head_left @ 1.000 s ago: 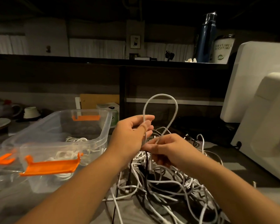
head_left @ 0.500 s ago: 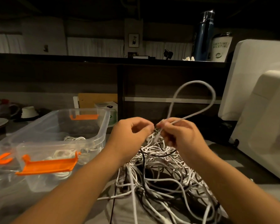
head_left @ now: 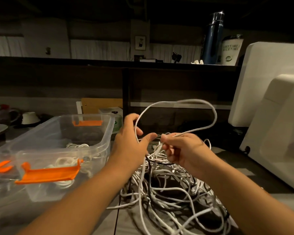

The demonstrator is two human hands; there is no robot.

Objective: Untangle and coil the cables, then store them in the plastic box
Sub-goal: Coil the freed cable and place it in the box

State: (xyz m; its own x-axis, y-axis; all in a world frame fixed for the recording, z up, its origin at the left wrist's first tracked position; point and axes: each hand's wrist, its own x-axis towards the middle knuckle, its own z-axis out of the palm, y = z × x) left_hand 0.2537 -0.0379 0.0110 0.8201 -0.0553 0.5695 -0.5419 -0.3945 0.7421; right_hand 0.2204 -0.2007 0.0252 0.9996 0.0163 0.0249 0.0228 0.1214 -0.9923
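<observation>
A tangled pile of white and black cables [head_left: 173, 189] lies on the table in front of me. One white cable [head_left: 202, 102] rises from it in a wide loop above my hands. My right hand [head_left: 182, 150] pinches this cable where the loop comes back down. My left hand [head_left: 131, 141] is beside it with fingers spread, and the cable's other run passes over its palm; whether it grips is unclear. The clear plastic box [head_left: 109, 133] with orange latches stands at the left and holds coiled white cables [head_left: 66, 161].
The box's clear lid with an orange clip [head_left: 0, 167] lies at the far left. White equipment [head_left: 278, 116] stands close on the right. A dark shelf wall rises behind the pile, with a bottle [head_left: 213, 36] and cup on top. Dishes sit at the far left.
The cable loop has grown wider and swung right. My left hand has opened from a pinch, and my hands have drawn slightly apart.
</observation>
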